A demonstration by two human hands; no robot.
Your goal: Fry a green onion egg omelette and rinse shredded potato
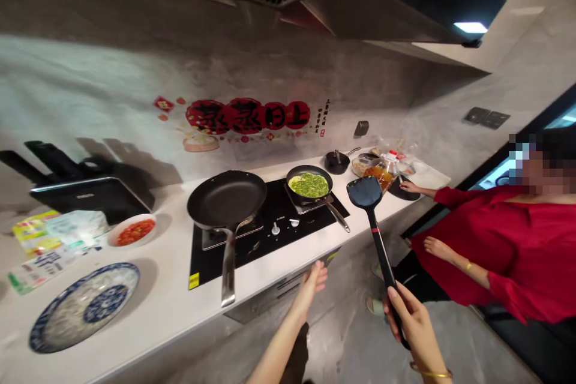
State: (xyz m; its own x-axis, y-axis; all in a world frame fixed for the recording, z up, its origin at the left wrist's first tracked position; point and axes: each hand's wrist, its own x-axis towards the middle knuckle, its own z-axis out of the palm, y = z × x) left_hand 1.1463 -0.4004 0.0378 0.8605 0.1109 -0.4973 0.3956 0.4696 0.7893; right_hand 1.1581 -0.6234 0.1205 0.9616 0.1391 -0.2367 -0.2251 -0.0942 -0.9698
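Tending the omelette [308, 185], apparently, you clamp right fingers [398, 303] round the spatula [381, 249] — left fingers [321, 279] extended, empty — and should lower it next.

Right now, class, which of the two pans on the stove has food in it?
The smaller pan, on the right: yellow and green food lies in it. The larger pan, on the left, shows a bare dark inside.

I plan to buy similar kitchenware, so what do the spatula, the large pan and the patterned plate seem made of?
Spatula: perhaps satin black nylon or silicone, from its soft sheen. Large pan: apparently coated metal, its inside dull black, its handle shining like steel. Patterned plate: likely glazed ceramic, judging by its glossy reflections.
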